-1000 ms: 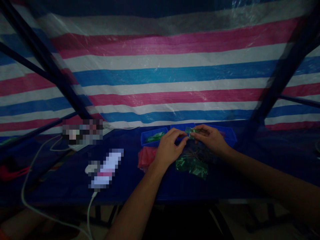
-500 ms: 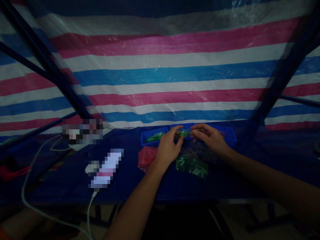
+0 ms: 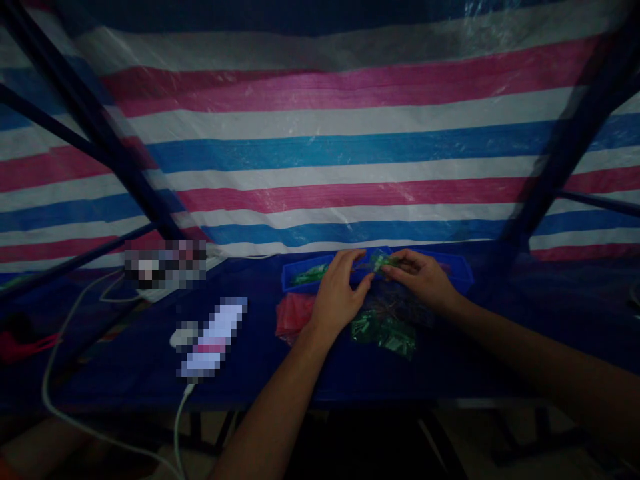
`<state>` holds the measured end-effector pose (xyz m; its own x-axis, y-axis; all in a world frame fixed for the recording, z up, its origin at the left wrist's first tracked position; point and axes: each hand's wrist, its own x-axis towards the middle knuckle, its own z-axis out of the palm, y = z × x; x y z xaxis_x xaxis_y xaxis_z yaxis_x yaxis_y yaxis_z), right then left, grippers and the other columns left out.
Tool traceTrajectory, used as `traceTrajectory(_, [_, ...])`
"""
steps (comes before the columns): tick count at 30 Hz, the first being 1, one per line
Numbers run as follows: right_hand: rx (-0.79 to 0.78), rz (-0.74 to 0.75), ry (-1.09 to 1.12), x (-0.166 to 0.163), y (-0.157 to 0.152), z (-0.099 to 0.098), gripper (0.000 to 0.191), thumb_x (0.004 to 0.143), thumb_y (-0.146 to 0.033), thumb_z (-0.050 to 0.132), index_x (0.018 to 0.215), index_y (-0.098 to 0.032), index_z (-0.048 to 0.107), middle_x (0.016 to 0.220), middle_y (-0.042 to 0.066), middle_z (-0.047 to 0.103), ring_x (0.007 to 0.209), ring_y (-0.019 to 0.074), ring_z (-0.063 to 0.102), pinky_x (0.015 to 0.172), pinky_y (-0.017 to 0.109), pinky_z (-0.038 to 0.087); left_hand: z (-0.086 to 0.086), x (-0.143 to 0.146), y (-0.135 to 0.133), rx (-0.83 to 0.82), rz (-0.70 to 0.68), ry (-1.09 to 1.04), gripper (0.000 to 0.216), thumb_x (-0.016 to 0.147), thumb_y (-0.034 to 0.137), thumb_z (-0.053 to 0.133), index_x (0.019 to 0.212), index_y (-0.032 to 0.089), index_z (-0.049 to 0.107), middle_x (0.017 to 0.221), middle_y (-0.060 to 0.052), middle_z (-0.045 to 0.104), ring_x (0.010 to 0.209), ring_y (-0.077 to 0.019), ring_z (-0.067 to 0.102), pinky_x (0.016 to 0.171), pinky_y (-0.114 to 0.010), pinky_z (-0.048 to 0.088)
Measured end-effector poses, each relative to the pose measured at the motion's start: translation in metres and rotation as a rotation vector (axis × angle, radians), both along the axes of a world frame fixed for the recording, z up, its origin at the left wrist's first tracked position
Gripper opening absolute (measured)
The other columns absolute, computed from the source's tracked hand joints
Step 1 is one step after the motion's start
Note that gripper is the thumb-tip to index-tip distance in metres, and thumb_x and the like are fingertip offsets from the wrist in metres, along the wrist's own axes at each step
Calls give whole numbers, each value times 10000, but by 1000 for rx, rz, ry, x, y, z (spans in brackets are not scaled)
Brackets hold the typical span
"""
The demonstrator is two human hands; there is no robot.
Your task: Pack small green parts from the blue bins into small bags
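Both my hands meet over the middle of a dark blue table. My left hand (image 3: 340, 291) and my right hand (image 3: 421, 277) pinch a small green piece (image 3: 381, 260) between their fingertips, held just above the blue trays (image 3: 301, 274). A pile of small green packets (image 3: 384, 329) lies on the table right under my hands. A stack of red packets (image 3: 291, 315) lies beside my left wrist.
A striped pink, blue and white tarp (image 3: 320, 147) hangs behind the table. Dark metal poles (image 3: 95, 127) slant at left and right. White cables (image 3: 65, 347) and a small white device (image 3: 182, 335) lie at the left, by blurred-out items.
My fingers have shifted slightly around the green piece; my left hand moved a little toward the right hand. The arms stay in place.
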<state>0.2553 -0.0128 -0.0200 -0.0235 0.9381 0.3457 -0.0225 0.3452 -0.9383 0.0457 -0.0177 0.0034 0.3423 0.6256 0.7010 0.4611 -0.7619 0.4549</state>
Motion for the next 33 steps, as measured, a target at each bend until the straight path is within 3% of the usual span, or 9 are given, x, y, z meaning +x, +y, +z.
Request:
traceTrajectory(3, [-5,-6,43,1,2,-1,379,709,-423,901,917,-238,646,836,-1,711,746,170,682,772,335,581,1,0,-2,37,-73,78,356,973,252,649,1326,239,605,1310,-96,641,1248,-237,613,1059,-439,532])
traceTrajectory(7, [2,100,5,0,-4,2,340,762,-459,860,961,-244,687,973,30,749,928,210,714,881,360,577,-1,1,-2,21,-134,112,396,935,294,714,1313,221,625,1272,-85,679,1180,-219,651,1038,-411,547])
traceTrajectory(11, [33,194,-83,-3,-14,12,310,900,-543,697,1010,-256,735,1059,53,759,911,217,716,875,388,582,0,-1,0,-2,-27,86,295,953,215,662,1248,225,650,1182,-67,730,1074,-224,695,970,-428,572])
traceTrajectory(17, [54,139,-159,-4,-17,16,318,915,-553,672,1008,-256,736,1007,48,765,795,194,699,803,364,566,3,-5,2,-50,46,12,348,972,202,623,1316,244,585,1097,-39,763,963,-206,734,912,-393,586])
traceTrajectory(24, [142,90,-353,-3,-16,9,262,931,-497,666,1019,-258,731,961,39,746,810,211,675,749,348,540,7,-28,13,126,314,153,283,995,178,543,1242,237,667,1223,-75,711,1151,-259,641,1050,-464,495])
traceTrajectory(27, [208,87,-462,-4,-18,8,234,943,-460,654,1034,-260,736,989,46,750,875,236,688,779,373,540,2,-40,20,136,453,267,319,993,163,513,1249,240,687,1269,-107,680,1169,-300,596,1020,-497,483])
traceTrajectory(30, [245,97,-510,-5,-19,8,219,949,-445,641,1028,-267,741,992,45,759,913,252,695,809,395,545,-8,-45,25,50,541,380,247,1003,260,528,1135,222,732,1206,-129,696,1112,-335,598,945,-525,493])
traceTrajectory(33, [296,91,-592,-5,-19,10,199,958,-419,629,1026,-270,742,981,50,759,884,247,689,816,408,538,-15,-45,26,-10,557,417,313,1012,405,528,1159,208,722,1204,-145,692,1118,-351,595,952,-549,478])
